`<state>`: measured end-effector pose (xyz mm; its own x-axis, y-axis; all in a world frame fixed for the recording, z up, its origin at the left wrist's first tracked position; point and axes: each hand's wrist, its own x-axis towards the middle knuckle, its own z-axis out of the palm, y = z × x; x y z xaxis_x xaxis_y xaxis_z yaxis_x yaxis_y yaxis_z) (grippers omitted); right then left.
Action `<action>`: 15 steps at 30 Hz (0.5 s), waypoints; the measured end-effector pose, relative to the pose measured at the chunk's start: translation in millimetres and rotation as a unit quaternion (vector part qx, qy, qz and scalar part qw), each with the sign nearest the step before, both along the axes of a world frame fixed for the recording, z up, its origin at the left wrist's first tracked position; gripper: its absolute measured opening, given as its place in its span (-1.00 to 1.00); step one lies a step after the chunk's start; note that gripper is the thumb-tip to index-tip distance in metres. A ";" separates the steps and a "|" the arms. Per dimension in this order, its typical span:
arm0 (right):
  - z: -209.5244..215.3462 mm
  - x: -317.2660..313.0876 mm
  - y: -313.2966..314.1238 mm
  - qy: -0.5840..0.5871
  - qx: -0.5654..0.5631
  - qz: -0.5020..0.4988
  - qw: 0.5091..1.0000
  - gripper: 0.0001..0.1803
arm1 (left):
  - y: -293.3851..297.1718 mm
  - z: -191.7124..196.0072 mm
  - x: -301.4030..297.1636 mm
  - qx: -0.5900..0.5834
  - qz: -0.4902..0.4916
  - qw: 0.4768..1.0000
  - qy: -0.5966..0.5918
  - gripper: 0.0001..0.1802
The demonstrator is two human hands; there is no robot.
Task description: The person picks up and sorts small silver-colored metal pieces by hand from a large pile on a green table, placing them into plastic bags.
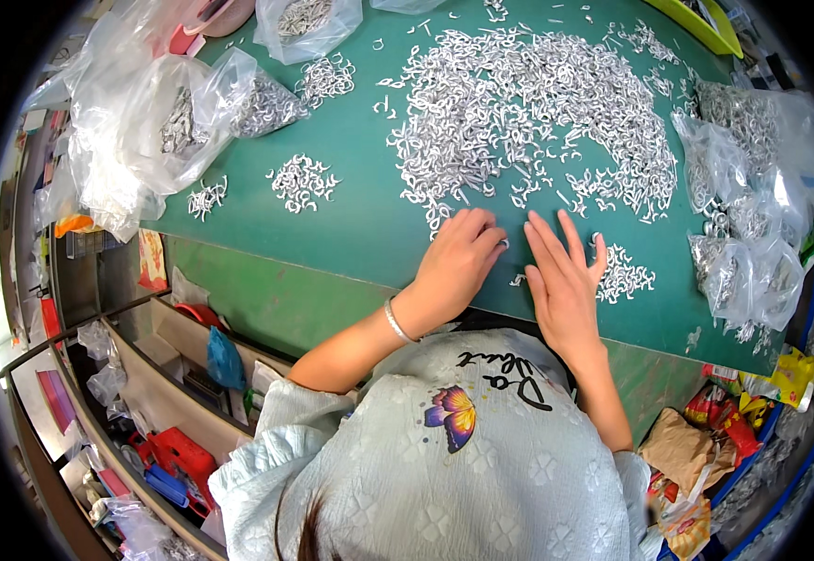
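A large heap of small curved silvery metal pieces (pixel 482 103) covers the far middle of the green table (pixel 351 234). My left hand (pixel 458 262) is at the near edge of this heap, its fingers curled together. A small silvery metal piece (pixel 504 243) shows at its fingertips, mostly hidden by them. Beside it, my right hand (pixel 564 285) lies low over the table with fingers stretched and apart, holding nothing that I can see. A smaller pile of the same pieces (pixel 624 276) sits just right of its fingers.
Two small piles (pixel 302 182) (pixel 207 198) lie to the left. Clear plastic bags of metal pieces stand at the left (pixel 257 98) and right (pixel 753 215). A yellow-green tray (pixel 706 23) is at the far right. Below the table's left are drawers (pixel 173 383); at right, snack packets (pixel 720 421).
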<state>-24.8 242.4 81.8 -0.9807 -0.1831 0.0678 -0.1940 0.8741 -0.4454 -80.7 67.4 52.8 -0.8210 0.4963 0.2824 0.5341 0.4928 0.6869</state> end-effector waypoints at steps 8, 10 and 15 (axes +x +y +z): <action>-1.2 31.9 -5.7 -0.064 0.070 0.072 0.993 -0.36 | -17.9 4.7 18.5 0.011 0.051 0.998 -0.020 -0.77; -2.4 46.1 -2.7 -0.078 0.079 0.085 0.990 -0.31 | -17.7 6.7 19.4 0.006 0.048 0.999 -0.020 -0.76; -0.9 44.4 -8.8 -0.036 0.061 0.104 0.992 -0.30 | -16.6 7.2 20.9 -0.012 0.008 1.000 -0.011 -0.70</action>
